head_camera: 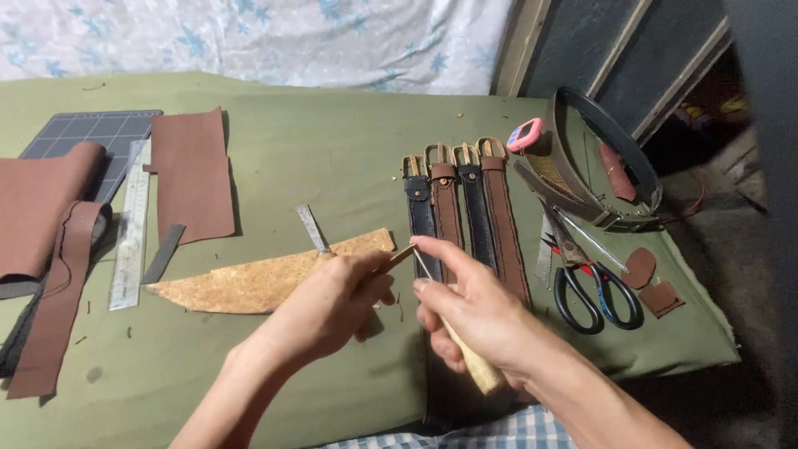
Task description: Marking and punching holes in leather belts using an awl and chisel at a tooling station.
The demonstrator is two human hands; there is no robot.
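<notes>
Head view looks down on your two hands meeting over the near middle of the green cloth (pixel 332 150). Your right hand (pixel 478 320) is closed around a pale wooden-handled awl (pixel 470 357): the handle runs from the near right, where its butt sticks out below your palm, up and to the far left, and its thin metal shaft (pixel 421 263) passes under your forefinger. Your left hand (pixel 332 303) is curled, thumb and fingertips pinching a small brown leather strip (pixel 401 256) whose free end pokes out to the right, toward the awl shaft. So the strip lies just left of the tool's shaft, the two almost touching; whether the tip has met the leather you cannot tell, since your fingers cover it. The left hand is the one on the strip; the right only holds the tool.

Just beyond your left hand a flat metal blade (pixel 313 228) rests on a long tan leather offcut (pixel 266 278) lying left to right. Beyond your right hand four finished straps (pixel 465 216) lie side by side, long axes running near to far, buckles at the far end. Scissors (pixel 594 291) sit to the right of them, a steel ruler (pixel 131 233) well off to the left.
</notes>
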